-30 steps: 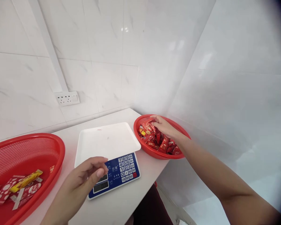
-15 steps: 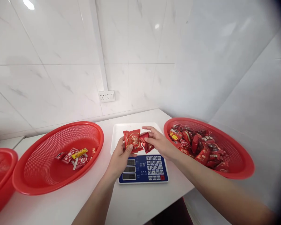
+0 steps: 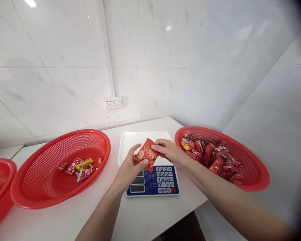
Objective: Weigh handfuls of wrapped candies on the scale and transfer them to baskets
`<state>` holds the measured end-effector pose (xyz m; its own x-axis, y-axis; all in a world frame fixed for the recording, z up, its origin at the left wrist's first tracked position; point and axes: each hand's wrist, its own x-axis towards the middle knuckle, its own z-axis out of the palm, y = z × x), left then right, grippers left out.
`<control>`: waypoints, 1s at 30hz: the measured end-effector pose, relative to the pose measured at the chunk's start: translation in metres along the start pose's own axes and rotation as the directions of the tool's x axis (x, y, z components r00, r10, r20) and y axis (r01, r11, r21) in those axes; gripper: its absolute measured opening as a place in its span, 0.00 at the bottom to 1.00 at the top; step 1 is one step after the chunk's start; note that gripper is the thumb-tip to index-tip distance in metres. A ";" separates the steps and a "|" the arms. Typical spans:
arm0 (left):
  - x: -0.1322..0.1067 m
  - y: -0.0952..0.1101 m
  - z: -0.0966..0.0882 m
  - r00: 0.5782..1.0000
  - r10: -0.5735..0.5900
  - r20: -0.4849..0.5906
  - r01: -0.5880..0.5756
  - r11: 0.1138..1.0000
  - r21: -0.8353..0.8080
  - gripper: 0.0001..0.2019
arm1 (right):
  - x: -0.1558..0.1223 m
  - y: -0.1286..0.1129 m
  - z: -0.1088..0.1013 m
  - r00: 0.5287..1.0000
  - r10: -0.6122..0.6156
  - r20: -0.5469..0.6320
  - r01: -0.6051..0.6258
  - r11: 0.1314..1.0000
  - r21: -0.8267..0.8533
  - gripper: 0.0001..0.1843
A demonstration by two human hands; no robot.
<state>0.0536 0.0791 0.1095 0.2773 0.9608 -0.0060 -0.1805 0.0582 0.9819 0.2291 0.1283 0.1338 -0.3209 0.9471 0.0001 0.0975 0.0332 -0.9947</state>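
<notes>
Three red baskets [image 3: 40, 180] flank scale [image 3: 153, 188]; left fingers [image 3: 142, 164], right fingers [image 3: 158, 148] grip red packet [image 3: 148, 154], hiding part of white tray [image 3: 129, 141].

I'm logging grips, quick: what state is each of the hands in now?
Left hand: closed, holding a red packet.
Right hand: closed on the same red packet's right side; anything behind it cannot be told.

The bare left forearm [image 3: 103, 206] slants up and rightward to the left hand [image 3: 131, 166], thumb [image 3: 142, 164] and fingers [image 3: 134, 148] set in a pinch. The right forearm [image 3: 220, 192] angles leftward to the right hand [image 3: 171, 152], also pinching, just beside the left.
</notes>
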 end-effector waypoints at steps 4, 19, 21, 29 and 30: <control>0.002 -0.004 0.001 0.998 0.034 -0.059 -0.035 0.999 -0.017 0.43 | 0.001 0.006 0.002 0.999 -0.027 -0.029 0.028 0.999 0.031 0.20; 0.004 0.010 -0.027 0.870 0.302 -0.390 -0.149 0.915 0.376 0.39 | 0.028 0.024 -0.029 0.949 0.082 -0.304 -0.199 0.905 -0.376 0.24; 0.001 0.012 -0.029 0.869 0.314 -0.382 -0.170 0.915 0.365 0.38 | 0.024 0.026 -0.036 0.942 0.102 -0.320 -0.215 0.916 -0.339 0.23; -0.004 0.016 -0.026 0.884 0.318 -0.343 -0.191 0.915 0.356 0.36 | 0.025 0.039 -0.031 0.977 0.057 -0.203 -0.085 0.988 -0.131 0.29; -0.004 0.017 -0.026 0.884 0.320 -0.340 -0.195 0.915 0.354 0.36 | 0.027 0.041 -0.030 0.977 0.021 -0.213 -0.052 0.989 -0.142 0.29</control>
<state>0.0251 0.0829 0.1209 -0.1330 0.9605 0.2446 0.1154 -0.2301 0.9663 0.2528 0.1645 0.0960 -0.1108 0.9938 0.0012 0.2465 0.0287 -0.9687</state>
